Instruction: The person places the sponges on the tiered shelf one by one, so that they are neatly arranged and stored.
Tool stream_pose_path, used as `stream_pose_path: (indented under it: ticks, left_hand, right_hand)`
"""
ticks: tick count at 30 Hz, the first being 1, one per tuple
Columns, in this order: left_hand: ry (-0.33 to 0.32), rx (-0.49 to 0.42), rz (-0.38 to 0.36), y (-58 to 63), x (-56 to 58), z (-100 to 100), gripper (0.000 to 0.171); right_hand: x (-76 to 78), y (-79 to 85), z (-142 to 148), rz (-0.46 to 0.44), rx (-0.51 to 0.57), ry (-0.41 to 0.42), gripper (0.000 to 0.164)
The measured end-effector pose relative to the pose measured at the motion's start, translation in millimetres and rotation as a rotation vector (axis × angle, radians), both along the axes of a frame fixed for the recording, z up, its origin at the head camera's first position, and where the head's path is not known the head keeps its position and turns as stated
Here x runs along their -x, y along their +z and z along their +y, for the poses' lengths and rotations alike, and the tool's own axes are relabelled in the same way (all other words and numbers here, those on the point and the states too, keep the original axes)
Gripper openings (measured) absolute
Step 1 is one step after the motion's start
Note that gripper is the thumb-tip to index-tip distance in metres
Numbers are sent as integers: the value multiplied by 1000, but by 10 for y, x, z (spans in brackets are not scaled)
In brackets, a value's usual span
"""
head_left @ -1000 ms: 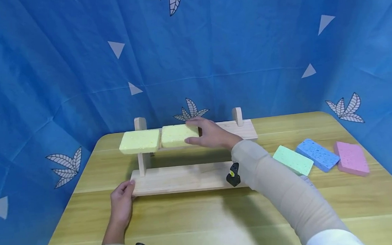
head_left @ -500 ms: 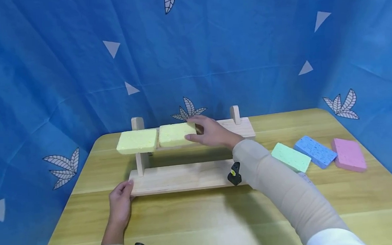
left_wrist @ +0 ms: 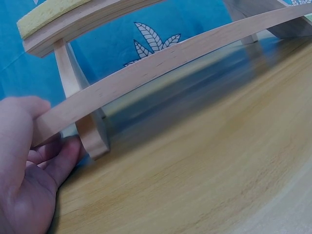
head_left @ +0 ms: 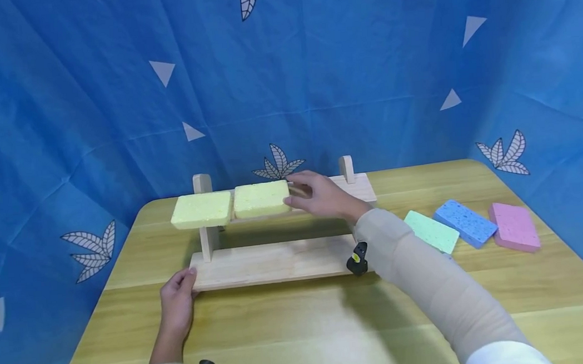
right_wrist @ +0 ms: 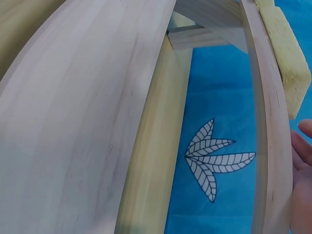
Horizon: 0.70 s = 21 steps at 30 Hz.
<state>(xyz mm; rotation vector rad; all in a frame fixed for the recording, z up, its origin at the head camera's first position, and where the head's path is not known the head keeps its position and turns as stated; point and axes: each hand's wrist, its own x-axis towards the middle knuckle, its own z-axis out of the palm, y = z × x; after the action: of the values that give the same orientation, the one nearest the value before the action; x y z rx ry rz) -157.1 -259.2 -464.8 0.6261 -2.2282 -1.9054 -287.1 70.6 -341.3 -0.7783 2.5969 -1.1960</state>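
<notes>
A two-tier wooden shelf (head_left: 276,262) stands on the table. My left hand (head_left: 175,300) pinches the left end of its lower board, thumb above and fingers beneath, as the left wrist view shows. On the upper board lie two yellow sponges side by side: a left sponge (head_left: 202,210) jutting past the board's end, and a right sponge (head_left: 261,199). My right hand (head_left: 322,195) is at the right sponge's right end, thumb and fingers spread and holding nothing. In the right wrist view a small gap separates its fingers (right_wrist: 301,146) from the sponge (right_wrist: 285,53).
Right of the shelf, a green sponge (head_left: 432,231), a blue sponge (head_left: 465,222) and a pink sponge (head_left: 515,227) lie on the wooden table (head_left: 281,338). The right forearm partly hides something beside the green one. A blue patterned cloth (head_left: 314,63) hangs behind.
My right hand has let go of the right yellow sponge and drawn slightly to the right. The left hand keeps its grip on the shelf. The head view has shifted a little.
</notes>
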Motion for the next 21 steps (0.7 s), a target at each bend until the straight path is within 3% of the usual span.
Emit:
stream_pose_path:
  ticks: [8,21]
  left_hand:
    - [-3,0,19,18,45,-23,46]
    - [-8,-19,39,-43,21,-30,45]
  right_hand:
    - [12,56,76,42,16,8,64]
    - [-129,-36,302,-26,99,-29,62]
